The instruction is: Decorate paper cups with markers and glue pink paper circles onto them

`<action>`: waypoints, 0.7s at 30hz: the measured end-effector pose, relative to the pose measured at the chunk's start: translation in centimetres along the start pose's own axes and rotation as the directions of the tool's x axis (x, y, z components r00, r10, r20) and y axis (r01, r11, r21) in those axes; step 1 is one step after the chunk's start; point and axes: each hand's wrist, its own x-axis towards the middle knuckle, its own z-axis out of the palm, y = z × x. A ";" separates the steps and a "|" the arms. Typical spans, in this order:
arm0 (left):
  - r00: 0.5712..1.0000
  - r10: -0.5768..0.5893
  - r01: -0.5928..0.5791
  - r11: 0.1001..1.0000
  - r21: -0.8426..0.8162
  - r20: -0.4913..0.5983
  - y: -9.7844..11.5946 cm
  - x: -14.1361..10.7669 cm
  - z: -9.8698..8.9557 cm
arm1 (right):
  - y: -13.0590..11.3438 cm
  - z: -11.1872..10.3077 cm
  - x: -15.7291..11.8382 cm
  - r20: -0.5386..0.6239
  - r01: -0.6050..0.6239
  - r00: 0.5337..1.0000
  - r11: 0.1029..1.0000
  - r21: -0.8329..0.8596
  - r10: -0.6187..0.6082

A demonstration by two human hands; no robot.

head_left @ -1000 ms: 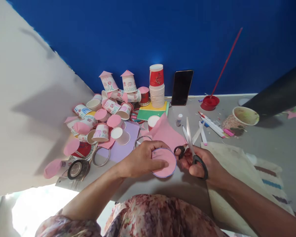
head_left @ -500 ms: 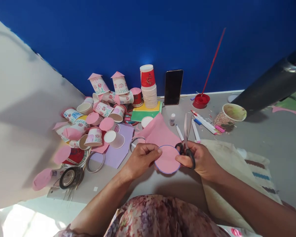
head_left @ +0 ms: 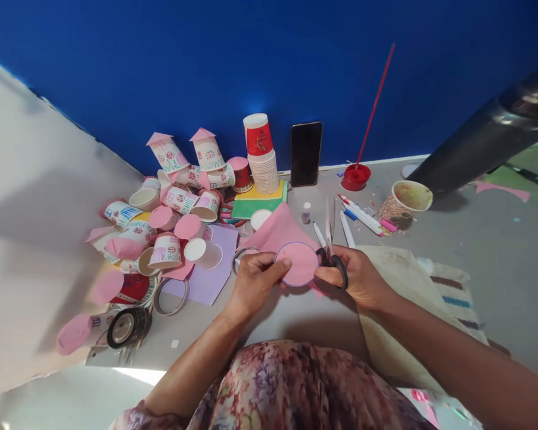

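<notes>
A pink paper circle (head_left: pixel 298 267) with a blue drawn outline is pinched at its left edge by my left hand (head_left: pixel 257 279), the thumb lying on top of it. My right hand (head_left: pixel 356 275) grips a pair of scissors (head_left: pixel 339 269) by the black handles, blades pointing up and away from me. The right thumb is at the circle's right edge. Behind the circle a larger pink sheet (head_left: pixel 278 230) lies on the table. A small pink scrap shows below the circle's lower right edge.
Decorated paper cups (head_left: pixel 165 249) crowd the left, with tape rolls (head_left: pixel 128 327) near them. A cup stack (head_left: pixel 264 167) and a phone (head_left: pixel 306 154) stand by the blue wall. Markers (head_left: pixel 363 216), a red dish (head_left: pixel 355 177), a patterned cup (head_left: pixel 406 202) and a cloth (head_left: pixel 399 280) are right.
Both hands have lifted the paper circle slightly away from me, and the left thumb now lies further over it. The whole view has shifted a little.
</notes>
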 end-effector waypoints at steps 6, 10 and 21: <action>0.994 -0.003 0.003 1.000 -0.007 -0.105 -0.1 0.0 0.9 | 0.4 0.5 0.4 -0.033 0.069 0.997 0.997 0.026 -0.069; 0.992 -0.038 0.028 0.996 -0.084 -0.119 -0.6 -0.2 1.6 | 0.8 0.3 0.8 -0.093 0.091 0.991 0.996 -0.008 -0.092; 0.978 -0.185 0.088 0.773 -0.628 -0.092 -0.4 0.5 0.0 | 0.9 -1.5 1.8 -0.088 0.206 0.952 0.827 -0.522 -0.293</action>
